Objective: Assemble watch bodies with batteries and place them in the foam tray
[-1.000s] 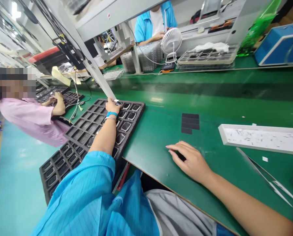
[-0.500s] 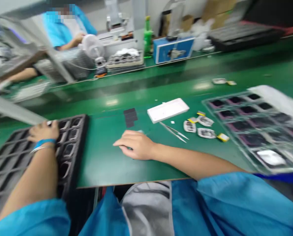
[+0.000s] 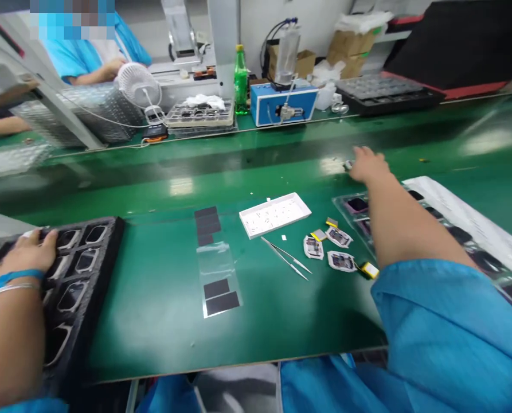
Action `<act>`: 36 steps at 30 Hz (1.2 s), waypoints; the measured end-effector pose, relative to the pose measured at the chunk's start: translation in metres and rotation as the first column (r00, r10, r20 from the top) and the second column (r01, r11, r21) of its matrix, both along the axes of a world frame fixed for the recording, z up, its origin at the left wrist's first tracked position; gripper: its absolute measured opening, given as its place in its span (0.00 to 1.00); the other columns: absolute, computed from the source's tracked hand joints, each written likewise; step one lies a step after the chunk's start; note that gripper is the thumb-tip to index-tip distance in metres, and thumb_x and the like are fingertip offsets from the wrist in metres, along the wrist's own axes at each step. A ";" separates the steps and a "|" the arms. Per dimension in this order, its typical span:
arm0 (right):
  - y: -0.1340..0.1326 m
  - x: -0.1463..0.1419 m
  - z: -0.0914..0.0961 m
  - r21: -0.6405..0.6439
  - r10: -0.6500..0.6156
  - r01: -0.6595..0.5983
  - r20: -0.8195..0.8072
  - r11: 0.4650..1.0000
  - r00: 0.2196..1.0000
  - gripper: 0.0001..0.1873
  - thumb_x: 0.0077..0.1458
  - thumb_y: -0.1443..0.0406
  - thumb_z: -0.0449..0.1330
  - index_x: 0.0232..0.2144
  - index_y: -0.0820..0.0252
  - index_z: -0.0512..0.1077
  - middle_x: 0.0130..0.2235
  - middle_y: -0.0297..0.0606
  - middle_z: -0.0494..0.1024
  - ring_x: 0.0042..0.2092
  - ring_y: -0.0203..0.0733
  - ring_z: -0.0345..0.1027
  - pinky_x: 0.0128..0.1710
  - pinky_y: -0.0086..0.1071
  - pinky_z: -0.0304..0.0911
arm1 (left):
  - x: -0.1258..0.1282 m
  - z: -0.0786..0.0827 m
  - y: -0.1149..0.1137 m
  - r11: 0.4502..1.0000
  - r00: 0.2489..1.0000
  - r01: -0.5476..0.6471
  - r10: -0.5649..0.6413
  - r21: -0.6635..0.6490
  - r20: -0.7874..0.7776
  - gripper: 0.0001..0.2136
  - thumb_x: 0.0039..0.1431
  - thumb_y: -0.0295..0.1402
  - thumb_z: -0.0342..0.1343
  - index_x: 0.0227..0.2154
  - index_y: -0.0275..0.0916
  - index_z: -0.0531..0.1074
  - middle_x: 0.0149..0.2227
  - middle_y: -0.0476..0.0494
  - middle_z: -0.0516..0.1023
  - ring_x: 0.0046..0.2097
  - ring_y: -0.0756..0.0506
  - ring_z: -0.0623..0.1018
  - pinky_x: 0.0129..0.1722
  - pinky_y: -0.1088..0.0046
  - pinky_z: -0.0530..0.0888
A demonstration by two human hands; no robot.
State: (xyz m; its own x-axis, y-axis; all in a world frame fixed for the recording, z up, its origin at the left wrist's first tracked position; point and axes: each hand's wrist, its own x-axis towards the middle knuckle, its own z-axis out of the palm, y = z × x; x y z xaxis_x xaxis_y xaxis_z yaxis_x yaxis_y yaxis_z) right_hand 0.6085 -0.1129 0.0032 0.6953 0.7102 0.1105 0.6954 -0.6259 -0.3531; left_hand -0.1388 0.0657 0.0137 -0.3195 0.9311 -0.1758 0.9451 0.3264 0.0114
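Observation:
My left hand (image 3: 26, 252) is at the far left over a black foam tray (image 3: 109, 275). Its thumb and fingers curve round a small pale-edged piece, mostly hidden in the grip. Rectangular frames with dark faces, like smartwatch cases (image 3: 73, 295), sit in the tray's pockets. Far forward on the right, my right hand (image 3: 370, 165) has its fingers closed on a small white-framed circuit module (image 3: 348, 165); only one end of it shows. Nearer me lie several similar modules (image 3: 342, 261) with yellow-edged batteries (image 3: 370, 269).
Mid-table lie metal tweezers (image 3: 286, 259), a shallow white tray (image 3: 275, 215) of tiny pieces and a clear film (image 3: 217, 264) with black strips. A clear plastic tray (image 3: 466, 238) is under my right arm. A green bottle (image 3: 241, 83) and fan (image 3: 139, 85) stand behind; a co-worker sits beyond.
My right hand has gone from the middle of the table forward and right to the far module. My left hand stays over the foam tray. The view has shifted, and the film is uncovered.

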 end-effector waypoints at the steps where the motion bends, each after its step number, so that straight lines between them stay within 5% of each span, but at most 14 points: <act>1: 0.000 0.008 -0.004 -0.020 -0.025 0.024 -0.033 0.999 0.999 0.29 0.58 0.79 0.57 0.62 0.79 0.68 0.65 0.81 0.60 0.68 0.67 0.57 0.57 0.56 0.55 | 0.005 0.002 -0.004 0.997 0.998 -0.063 0.063 0.037 0.011 0.52 0.47 0.69 0.38 0.73 0.51 0.39 0.75 0.45 0.39 0.76 0.30 0.49 0.70 0.36 0.49; 4: 0.011 0.018 -0.014 -0.061 -0.051 0.045 -0.093 0.997 0.994 0.14 0.51 0.81 0.63 0.41 0.76 0.80 0.60 0.82 0.67 0.66 0.69 0.61 0.54 0.55 0.56 | 0.022 0.009 -0.012 0.984 0.989 -0.137 0.130 0.113 0.068 0.49 0.44 0.67 0.50 0.69 0.51 0.55 0.75 0.44 0.46 0.75 0.30 0.53 0.72 0.40 0.46; 6: 0.018 0.017 -0.015 -0.066 -0.049 0.042 -0.105 0.997 0.993 0.04 0.47 0.80 0.66 0.25 0.74 0.77 0.59 0.81 0.69 0.65 0.68 0.63 0.52 0.54 0.57 | 0.033 0.016 -0.015 0.982 0.987 -0.153 0.145 0.114 0.070 0.42 0.46 0.62 0.55 0.64 0.51 0.63 0.75 0.45 0.49 0.76 0.30 0.48 0.71 0.35 0.42; 8: 0.019 0.012 -0.012 -0.063 -0.032 0.026 -0.105 0.998 0.994 0.10 0.45 0.77 0.70 0.18 0.72 0.73 0.57 0.80 0.71 0.64 0.65 0.65 0.51 0.52 0.57 | 0.048 0.023 -0.018 0.968 0.986 -0.169 0.167 0.185 0.024 0.31 0.53 0.54 0.56 0.58 0.46 0.68 0.75 0.44 0.50 0.77 0.32 0.42 0.69 0.32 0.39; 10: 0.015 0.002 -0.008 -0.039 -0.016 0.012 -0.099 0.999 0.995 0.12 0.44 0.71 0.72 0.18 0.71 0.73 0.54 0.77 0.74 0.62 0.63 0.68 0.50 0.50 0.58 | 0.069 0.028 -0.021 0.906 0.986 -0.162 0.164 0.391 0.028 0.25 0.57 0.42 0.58 0.57 0.40 0.68 0.75 0.37 0.51 0.77 0.33 0.43 0.69 0.32 0.41; 13: 0.005 -0.026 0.003 0.132 0.036 -0.020 -0.121 0.991 0.992 0.13 0.42 0.65 0.72 0.23 0.73 0.77 0.46 0.66 0.80 0.55 0.59 0.74 0.46 0.48 0.59 | 0.112 0.036 -0.033 0.719 0.983 -0.136 0.012 0.682 0.183 0.31 0.52 0.26 0.63 0.61 0.35 0.65 0.74 0.30 0.52 0.76 0.32 0.47 0.70 0.34 0.45; 15: -0.001 -0.055 0.012 0.338 0.097 -0.008 -0.247 0.941 0.964 0.13 0.41 0.67 0.73 0.27 0.75 0.79 0.38 0.55 0.82 0.47 0.50 0.77 0.45 0.45 0.61 | 0.144 0.041 -0.047 0.649 0.958 -0.086 -0.154 0.756 0.241 0.32 0.51 0.23 0.64 0.61 0.33 0.65 0.72 0.29 0.55 0.75 0.33 0.51 0.71 0.40 0.49; 17: -0.007 -0.090 0.022 0.530 0.218 0.079 -0.474 0.844 0.853 0.10 0.42 0.72 0.72 0.30 0.75 0.79 0.32 0.45 0.82 0.39 0.39 0.77 0.46 0.41 0.63 | 0.177 0.040 -0.068 0.587 0.905 -0.021 -0.334 0.809 0.265 0.27 0.53 0.24 0.64 0.58 0.31 0.68 0.67 0.31 0.64 0.71 0.36 0.61 0.71 0.51 0.56; 20: -0.019 -0.148 0.033 0.639 0.493 0.174 -0.713 0.749 0.498 0.09 0.47 0.77 0.68 0.34 0.70 0.78 0.28 0.37 0.81 0.32 0.34 0.77 0.48 0.40 0.68 | 0.224 0.025 -0.104 0.606 0.692 0.079 -0.605 0.792 0.393 0.16 0.58 0.24 0.60 0.49 0.35 0.73 0.55 0.39 0.76 0.62 0.41 0.72 0.68 0.61 0.64; 23: -0.034 -0.205 0.030 0.696 0.672 0.072 -0.711 0.715 0.206 0.17 0.42 0.73 0.73 0.36 0.62 0.77 0.29 0.33 0.82 0.31 0.39 0.79 0.46 0.41 0.75 | 0.256 -0.005 -0.134 0.727 0.281 0.193 -0.684 0.659 0.673 0.10 0.61 0.33 0.61 0.45 0.37 0.75 0.47 0.40 0.81 0.52 0.43 0.79 0.59 0.63 0.73; 26: -0.042 -0.255 0.010 0.743 0.743 -0.066 -0.652 0.666 0.152 0.26 0.32 0.65 0.78 0.37 0.58 0.76 0.34 0.33 0.83 0.36 0.42 0.80 0.45 0.40 0.78 | 0.267 -0.032 -0.151 0.818 -0.154 0.302 -0.465 0.490 0.872 0.23 0.56 0.43 0.66 0.52 0.40 0.74 0.50 0.38 0.81 0.52 0.42 0.80 0.55 0.61 0.75; 28: -0.044 -0.282 -0.009 0.755 0.762 -0.131 -0.613 0.643 0.207 0.28 0.33 0.61 0.79 0.39 0.57 0.77 0.38 0.36 0.83 0.41 0.43 0.80 0.47 0.41 0.78 | 0.265 -0.042 -0.156 0.844 -0.323 0.377 -0.267 0.382 0.908 0.32 0.50 0.47 0.71 0.57 0.44 0.73 0.56 0.37 0.78 0.55 0.40 0.79 0.55 0.59 0.76; 31: -0.046 -0.309 -0.035 0.733 0.753 -0.188 -0.604 0.654 0.261 0.29 0.38 0.54 0.78 0.42 0.58 0.78 0.41 0.41 0.84 0.45 0.47 0.79 0.50 0.44 0.77 | 0.259 -0.047 -0.158 0.865 -0.395 0.445 -0.042 0.231 0.918 0.34 0.45 0.45 0.75 0.56 0.46 0.75 0.57 0.39 0.78 0.54 0.41 0.80 0.57 0.54 0.75; 36: -0.055 -0.319 -0.050 0.685 0.713 -0.199 -0.661 0.700 0.233 0.26 0.49 0.49 0.72 0.46 0.57 0.80 0.45 0.42 0.85 0.48 0.47 0.80 0.55 0.47 0.74 | 0.256 -0.042 -0.160 0.875 -0.362 0.483 0.197 0.003 0.911 0.21 0.51 0.36 0.73 0.48 0.41 0.80 0.43 0.45 0.83 0.44 0.47 0.82 0.60 0.51 0.75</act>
State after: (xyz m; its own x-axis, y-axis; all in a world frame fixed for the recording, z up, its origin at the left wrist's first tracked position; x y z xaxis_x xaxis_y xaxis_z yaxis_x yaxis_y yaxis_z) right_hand 0.2895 -0.1683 -0.0468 0.1258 0.9902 0.0610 -0.0490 0.0676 -0.9965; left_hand 0.1177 -0.0941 -0.0288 0.7061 0.6745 -0.2157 -0.1938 0.4771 0.8572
